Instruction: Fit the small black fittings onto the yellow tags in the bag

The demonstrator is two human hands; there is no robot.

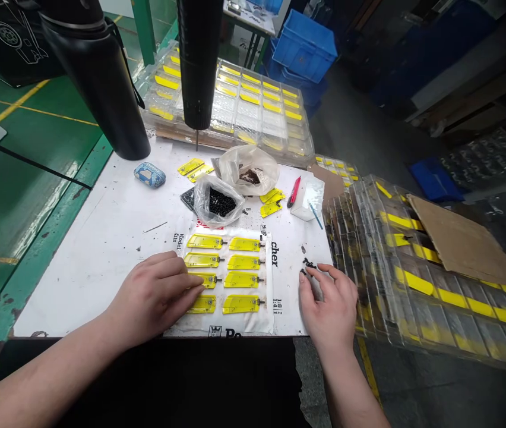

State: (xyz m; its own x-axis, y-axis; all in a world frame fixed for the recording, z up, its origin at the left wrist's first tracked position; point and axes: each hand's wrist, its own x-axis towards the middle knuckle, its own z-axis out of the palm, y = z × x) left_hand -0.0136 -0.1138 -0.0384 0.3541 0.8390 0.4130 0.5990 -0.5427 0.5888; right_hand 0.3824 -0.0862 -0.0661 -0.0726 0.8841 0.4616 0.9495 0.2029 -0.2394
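Several yellow pieces (243, 262) lie in two columns on a white printed sheet (267, 321); most show a small dark part at the right end. My left hand (157, 294) rests over the left column, its fingers together at the lower left pieces; whatever they may pinch is hidden. At the table's right edge my right hand (331, 300) has thumb and forefinger at a little heap of small black parts (308, 263); whether one is between the fingertips is too small to tell. Behind the sheet sits an open plastic bag of black bits (221, 203).
A second bag (253, 169), a red knife (294, 192) and a blue tin (149, 175) lie farther back. A black driver (197, 71) hangs above the table (70, 261). A black bottle (101, 83) stands left; stacked clear trays (413, 297) are right, another tray (253, 113) behind.
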